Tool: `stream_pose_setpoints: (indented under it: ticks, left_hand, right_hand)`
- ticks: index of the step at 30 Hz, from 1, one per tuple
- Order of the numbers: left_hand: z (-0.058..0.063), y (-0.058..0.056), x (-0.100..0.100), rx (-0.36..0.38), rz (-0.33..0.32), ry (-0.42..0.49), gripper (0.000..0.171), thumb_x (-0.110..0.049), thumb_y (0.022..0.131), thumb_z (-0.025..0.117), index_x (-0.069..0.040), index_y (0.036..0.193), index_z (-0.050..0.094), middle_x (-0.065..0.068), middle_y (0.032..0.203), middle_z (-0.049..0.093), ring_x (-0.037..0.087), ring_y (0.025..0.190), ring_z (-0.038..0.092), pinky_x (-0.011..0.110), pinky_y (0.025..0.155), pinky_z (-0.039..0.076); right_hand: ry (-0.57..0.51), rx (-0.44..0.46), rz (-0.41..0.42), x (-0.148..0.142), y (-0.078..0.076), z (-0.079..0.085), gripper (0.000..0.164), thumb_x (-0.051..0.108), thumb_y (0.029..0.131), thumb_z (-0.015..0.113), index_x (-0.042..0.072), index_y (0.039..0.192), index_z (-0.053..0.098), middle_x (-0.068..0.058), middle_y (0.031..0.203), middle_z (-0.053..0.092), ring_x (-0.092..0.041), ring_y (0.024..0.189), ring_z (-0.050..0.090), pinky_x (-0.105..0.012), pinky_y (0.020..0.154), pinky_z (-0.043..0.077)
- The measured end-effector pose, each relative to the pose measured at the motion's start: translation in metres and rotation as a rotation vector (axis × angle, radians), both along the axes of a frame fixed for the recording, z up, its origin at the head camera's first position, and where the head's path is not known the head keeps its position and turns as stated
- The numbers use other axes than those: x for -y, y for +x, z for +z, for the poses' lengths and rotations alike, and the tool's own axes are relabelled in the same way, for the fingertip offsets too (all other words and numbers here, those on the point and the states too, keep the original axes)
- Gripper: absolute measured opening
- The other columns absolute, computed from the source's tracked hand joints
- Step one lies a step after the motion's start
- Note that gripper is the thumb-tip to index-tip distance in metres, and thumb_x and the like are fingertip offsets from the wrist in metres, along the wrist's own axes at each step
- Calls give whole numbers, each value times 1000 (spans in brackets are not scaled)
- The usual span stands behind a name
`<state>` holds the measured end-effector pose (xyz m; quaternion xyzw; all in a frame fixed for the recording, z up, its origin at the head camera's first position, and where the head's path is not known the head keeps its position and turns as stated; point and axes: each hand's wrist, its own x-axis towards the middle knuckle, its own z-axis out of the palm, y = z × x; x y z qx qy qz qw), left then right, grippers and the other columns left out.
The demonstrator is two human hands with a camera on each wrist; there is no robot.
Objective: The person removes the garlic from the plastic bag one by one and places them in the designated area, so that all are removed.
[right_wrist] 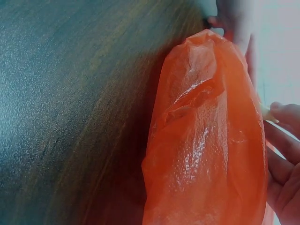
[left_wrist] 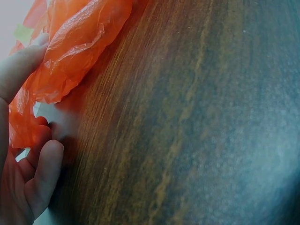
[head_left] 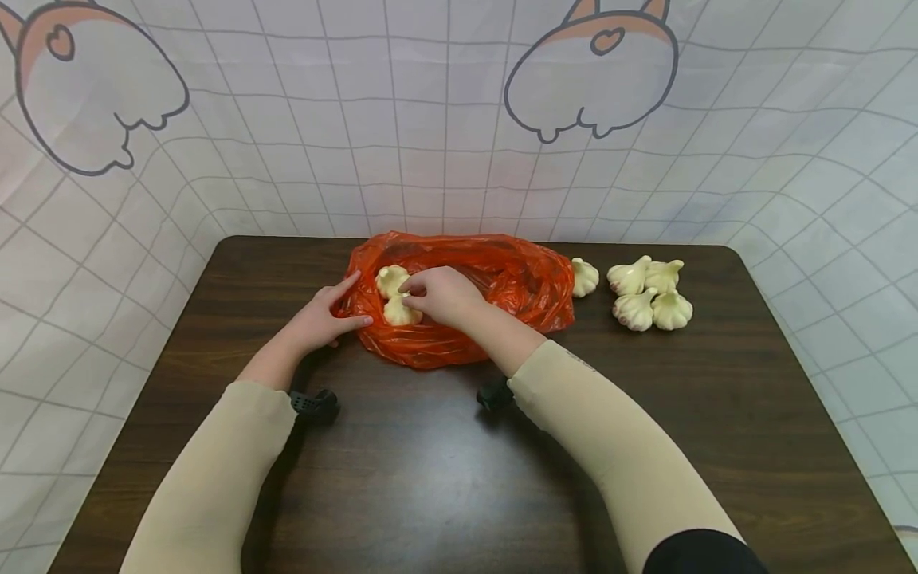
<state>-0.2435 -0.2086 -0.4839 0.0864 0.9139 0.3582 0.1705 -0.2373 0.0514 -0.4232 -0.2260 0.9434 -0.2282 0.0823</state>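
Observation:
A red plastic bag [head_left: 459, 351] lies spread open on the dark table. My left hand [head_left: 315, 320] grips its left rim, the thumb on one side and fingers on the other; the left wrist view shows this hand [left_wrist: 28, 154] against the crumpled plastic. Inside the bag's left end sit two garlic bulbs, one farther back [head_left: 392, 279] and one nearer [head_left: 402, 312]. My right hand [head_left: 446, 295] reaches over the opening and pinches a garlic bulb by its stem, whose pale tip [right_wrist: 268, 114] shows at the fingertips. The fingers partly hide which bulb it is.
Right of the bag, one garlic bulb [head_left: 584, 277] lies close against it. Farther right, several more bulbs [head_left: 634, 309] stand in a tight cluster. The wooden table [head_left: 402, 478] ends at a white tiled-pattern curtain [head_left: 445, 159] at the back and sides.

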Motion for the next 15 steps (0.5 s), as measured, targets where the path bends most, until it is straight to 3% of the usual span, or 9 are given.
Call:
stream_pose_setpoints:
  ticks: [6, 12, 15]
  left_hand:
    - [-1, -1, 0, -4, -1, 2, 97, -66, 83, 67, -43, 158, 10, 22, 155, 20, 30, 77, 56, 34, 64, 55]
    - [-1, -1, -2, -6, 10, 2, 96, -64, 84, 68, -43, 158, 11, 21, 154, 22, 29, 73, 56, 35, 63, 55]
    - [0, 0, -2, -1, 10, -1, 97, -64, 84, 68, -42, 158, 11, 22, 155, 21, 29, 73, 56, 34, 63, 55]
  right_hand:
    - [-57, 3, -58, -7, 0, 2, 28, 31, 99, 63, 25, 125, 71, 5, 124, 67, -10, 109, 61, -31, 92, 49]
    - [-149, 1, -107, -17, 2, 9, 28, 31, 99, 62, 23, 125, 72, 6, 119, 69, -11, 82, 61, -29, 78, 49]
    - [-187, -1, -132, -23, 3, 13, 28, 32, 99, 63, 23, 124, 72, 5, 120, 69, -12, 80, 59, -30, 72, 47]
